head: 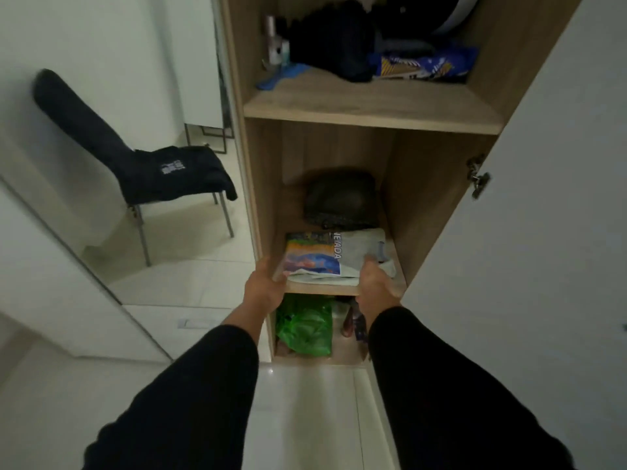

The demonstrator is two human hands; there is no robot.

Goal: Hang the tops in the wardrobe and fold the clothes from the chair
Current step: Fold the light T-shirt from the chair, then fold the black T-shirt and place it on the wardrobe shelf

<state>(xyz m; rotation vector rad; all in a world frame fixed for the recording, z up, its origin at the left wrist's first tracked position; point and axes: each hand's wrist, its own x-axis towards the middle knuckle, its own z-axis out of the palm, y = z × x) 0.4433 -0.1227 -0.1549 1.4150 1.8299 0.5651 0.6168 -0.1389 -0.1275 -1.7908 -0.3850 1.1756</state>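
Head view: we see a folded white T-shirt (334, 256) lying at the front of the wardrobe's middle shelf (322, 289), its colourful printed panel facing up beside block letters of which we can read "EVADA". Our left hand (264, 288) is at the shirt's left edge with fingers curled against the shelf front, and our right hand (375, 281) is at its right edge, fingers bent over the fabric; we cannot tell whether either hand truly grips the shirt or only touches it. Behind the shirt on the same shelf sits a dark bag (341, 200). Below, a green plastic bag (305, 325) fills the bottom compartment. On the upper shelf (369, 105) lie a black garment (334, 45) and a blue-and-yellow packet (425, 64) whose writing is too blurred to read. To the left, a black chair (101, 137) holds a dark top (181, 167) with a small illegible white print. The white wardrobe door (543, 198) stands open on the right.
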